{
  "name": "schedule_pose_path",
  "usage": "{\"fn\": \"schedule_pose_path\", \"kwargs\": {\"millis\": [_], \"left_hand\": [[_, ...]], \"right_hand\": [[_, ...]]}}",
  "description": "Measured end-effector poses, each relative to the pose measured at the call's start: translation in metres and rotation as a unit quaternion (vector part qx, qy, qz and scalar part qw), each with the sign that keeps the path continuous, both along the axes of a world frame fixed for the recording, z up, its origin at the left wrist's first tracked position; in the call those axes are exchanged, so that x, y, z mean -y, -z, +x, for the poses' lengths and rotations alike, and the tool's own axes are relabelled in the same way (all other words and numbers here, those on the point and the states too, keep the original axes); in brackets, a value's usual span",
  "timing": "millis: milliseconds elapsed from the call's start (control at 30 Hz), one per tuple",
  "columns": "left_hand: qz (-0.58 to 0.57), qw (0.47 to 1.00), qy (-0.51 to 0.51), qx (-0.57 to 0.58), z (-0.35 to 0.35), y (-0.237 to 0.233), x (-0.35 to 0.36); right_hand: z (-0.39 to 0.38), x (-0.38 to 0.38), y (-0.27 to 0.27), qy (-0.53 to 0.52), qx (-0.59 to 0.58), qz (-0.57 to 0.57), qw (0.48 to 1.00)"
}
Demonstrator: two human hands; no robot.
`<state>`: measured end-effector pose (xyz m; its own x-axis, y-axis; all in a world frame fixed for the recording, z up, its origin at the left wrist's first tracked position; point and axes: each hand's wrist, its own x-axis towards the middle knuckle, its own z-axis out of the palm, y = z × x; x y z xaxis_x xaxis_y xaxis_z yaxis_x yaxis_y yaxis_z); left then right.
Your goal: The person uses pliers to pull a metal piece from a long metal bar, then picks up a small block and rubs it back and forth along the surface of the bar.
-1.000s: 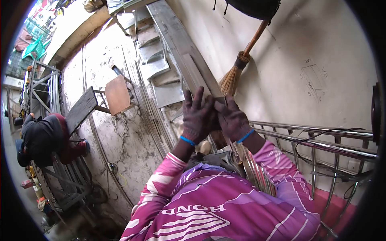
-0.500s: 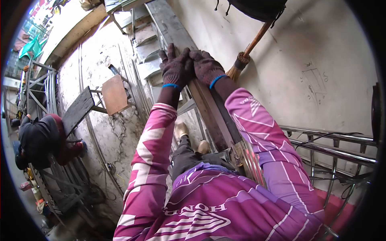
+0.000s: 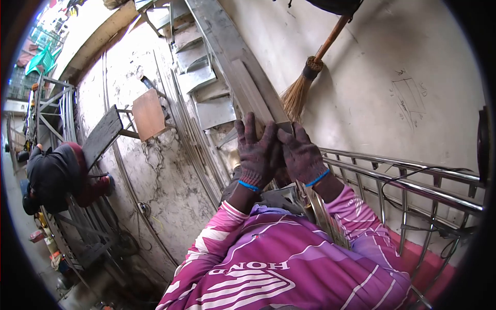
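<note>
Dark knitted gloves with blue cuffs cover both my hands. My left hand (image 3: 258, 152) lies over a long grey metal bar (image 3: 250, 88), its fingers spread and pointing away from me. Close on its right, my right hand (image 3: 306, 157) has its fingers bent at the edge of a small flat grey piece (image 3: 284, 126), which shows between the two hands. The bar rests lengthwise on a wider steel beam (image 3: 217, 39). My palms and the undersides of my fingers are hidden.
A broom (image 3: 298, 95) leans at the wall beyond the beam. Chrome railing (image 3: 408, 181) with black cables stands right. Bent sheet-metal pieces (image 3: 214, 111) lie left of the beam. Further left are a small stand with a brown board (image 3: 148, 114) and a crouching person (image 3: 57, 178).
Both hands have slid back along the beam toward my body, with the small grey piece between them. The bar's far end is now uncovered.
</note>
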<state>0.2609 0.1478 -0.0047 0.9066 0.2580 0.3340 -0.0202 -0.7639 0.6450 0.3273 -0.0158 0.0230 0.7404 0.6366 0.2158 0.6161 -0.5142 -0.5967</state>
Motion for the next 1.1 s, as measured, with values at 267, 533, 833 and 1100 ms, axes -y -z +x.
{"fn": "schedule_pose_path", "kwargs": {"millis": [267,533,833,1100], "left_hand": [[-0.008,1.000,-0.017,0.010,0.080,0.013,-0.070],[0.109,0.990,-0.079,-0.039,0.171,0.015,-0.137],[-0.054,0.998,0.009,0.039,0.032,0.014,-0.048],[-0.070,0.997,0.004,0.022,0.014,0.006,-0.029]], "right_hand": [[0.076,-0.070,0.005,0.029,-0.070,-0.037,0.996],[0.206,-0.169,0.114,0.085,-0.010,-0.098,0.991],[0.041,-0.040,0.006,-0.019,-0.011,-0.001,1.000],[0.016,-0.021,-0.007,-0.011,-0.013,-0.011,1.000]]}}
